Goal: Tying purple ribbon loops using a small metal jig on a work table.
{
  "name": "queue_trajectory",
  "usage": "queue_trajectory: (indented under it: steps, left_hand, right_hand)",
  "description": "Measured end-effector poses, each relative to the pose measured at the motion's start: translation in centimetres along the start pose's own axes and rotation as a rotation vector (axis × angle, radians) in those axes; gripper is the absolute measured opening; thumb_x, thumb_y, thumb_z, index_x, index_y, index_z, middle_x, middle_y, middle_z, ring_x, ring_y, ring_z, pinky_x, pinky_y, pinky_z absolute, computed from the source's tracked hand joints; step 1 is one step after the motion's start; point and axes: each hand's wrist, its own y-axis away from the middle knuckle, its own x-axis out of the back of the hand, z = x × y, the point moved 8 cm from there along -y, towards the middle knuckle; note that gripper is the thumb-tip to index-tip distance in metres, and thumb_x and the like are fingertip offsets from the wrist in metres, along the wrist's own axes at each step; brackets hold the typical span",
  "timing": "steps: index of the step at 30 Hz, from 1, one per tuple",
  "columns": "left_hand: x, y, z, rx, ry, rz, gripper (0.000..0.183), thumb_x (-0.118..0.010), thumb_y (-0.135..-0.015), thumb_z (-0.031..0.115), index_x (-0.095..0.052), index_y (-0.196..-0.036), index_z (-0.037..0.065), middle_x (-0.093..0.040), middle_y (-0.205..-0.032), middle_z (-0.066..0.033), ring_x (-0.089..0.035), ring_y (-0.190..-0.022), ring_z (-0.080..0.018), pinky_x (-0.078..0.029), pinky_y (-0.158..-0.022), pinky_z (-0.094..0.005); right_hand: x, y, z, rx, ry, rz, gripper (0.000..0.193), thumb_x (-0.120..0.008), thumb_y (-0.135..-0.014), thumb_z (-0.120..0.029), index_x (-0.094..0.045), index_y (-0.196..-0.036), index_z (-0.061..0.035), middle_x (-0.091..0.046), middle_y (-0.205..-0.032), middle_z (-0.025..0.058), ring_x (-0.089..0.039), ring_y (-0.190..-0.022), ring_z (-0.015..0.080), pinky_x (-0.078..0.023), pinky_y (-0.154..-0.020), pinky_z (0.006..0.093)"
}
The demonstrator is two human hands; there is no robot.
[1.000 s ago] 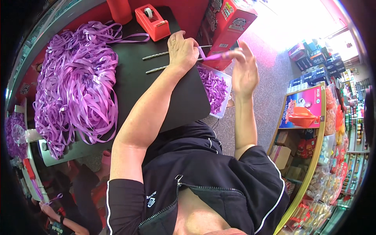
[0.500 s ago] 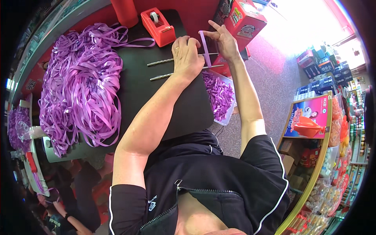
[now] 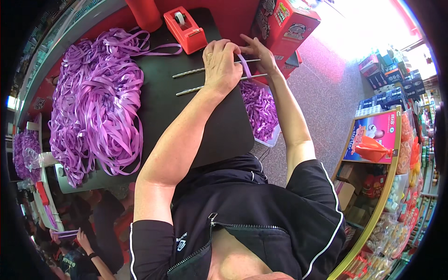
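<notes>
Two slim metal rods (image 3: 190, 73) lie side by side across the black tabletop (image 3: 172, 121), their right ends jutting past its edge. A purple ribbon (image 3: 246, 66) bends around the rods near those ends. My left hand (image 3: 221, 65) is closed above them, fingertips pinched at the ribbon's upper part. My right hand (image 3: 262, 55) is just right of it, one finger meeting the left fingertips at the ribbon and another stretched out. The exact grip there is partly hidden. Below the table edge, a pale bin (image 3: 276, 135) holds many short purple ribbon pieces (image 3: 260, 109).
A large heap of purple ribbon (image 3: 102, 102) covers the table's left side. At the back stand a red tape dispenser (image 3: 185, 31) and a red cylinder (image 3: 143, 14). A red box (image 3: 295, 28) is beyond my right hand. Lower left, another person's hand (image 3: 84, 241) stretches a ribbon.
My right hand has moved slightly down and closer to my left, and the ribbon's upper end has come down to the left fingertips. The other person's ribbon now stretches between their hands.
</notes>
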Motion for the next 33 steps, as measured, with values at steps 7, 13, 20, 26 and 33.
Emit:
queue_trajectory:
  steps: [7,13,20,26,33]
  left_hand:
    - [-1.0,0.3,-0.9,0.129,0.046,-0.214,0.036,-0.058,-0.071,0.006,-0.062,-0.107,0.012,-0.069,-0.091,-0.0019,-0.049,-0.114,-0.0264,-0.029,-0.103,-0.0411]
    - [-1.2,0.6,-0.5,0.072,0.014,-0.199,0.033,-0.055,-0.074,0.005,-0.062,-0.106,0.013,-0.070,-0.090,-0.0001,-0.050,-0.114,-0.0243,-0.026,-0.104,-0.0426]
    - [-1.2,0.5,-0.6,0.089,0.043,-0.217,0.033,-0.055,-0.075,0.004,-0.062,-0.106,0.014,-0.070,-0.092,-0.0001,-0.051,-0.112,-0.0227,-0.026,-0.104,-0.0421]
    - [-0.4,-0.1,-0.2,0.098,0.004,-0.165,0.033,-0.063,-0.073,0.011,-0.066,-0.106,0.012,-0.069,-0.101,-0.0065,-0.057,-0.106,-0.0277,-0.037,-0.098,-0.0431]
    - [2.5,0.9,0.6,0.290,0.333,-0.244,0.027,-0.051,-0.082,0.002,-0.059,-0.108,0.001,-0.062,-0.098,-0.0143,-0.060,-0.096,-0.0236,-0.050,-0.081,-0.0337]
  right_hand:
    - [-0.9,5.4,1.8,0.128,0.412,0.159,0.058,-0.031,-0.101,-0.042,-0.040,-0.139,0.0013,-0.067,-0.107,0.0126,-0.060,-0.106,0.0178,-0.041,-0.097,0.0325]
    - [-2.8,13.3,1.0,0.335,0.477,0.345,0.052,-0.032,-0.103,-0.035,-0.041,-0.137,0.0033,-0.066,-0.108,0.0147,-0.059,-0.105,0.0189,-0.038,-0.100,0.0325]
    - [-6.0,16.1,-1.1,0.359,0.445,0.498,0.043,-0.032,-0.104,-0.026,-0.043,-0.133,0.0044,-0.066,-0.106,0.0168,-0.061,-0.102,0.0201,-0.042,-0.097,0.0318]
    - [-7.1,16.3,-2.2,0.391,0.340,0.546,0.031,-0.035,-0.103,-0.024,-0.052,-0.109,0.0009,-0.067,-0.101,0.0184,-0.063,-0.097,0.0202,-0.045,-0.092,0.0319]
    - [-5.6,15.3,-2.2,0.242,0.212,0.515,0.029,-0.042,-0.100,-0.024,-0.057,-0.104,0.0012,-0.068,-0.098,0.0175,-0.064,-0.091,0.0195,-0.045,-0.081,0.0283]
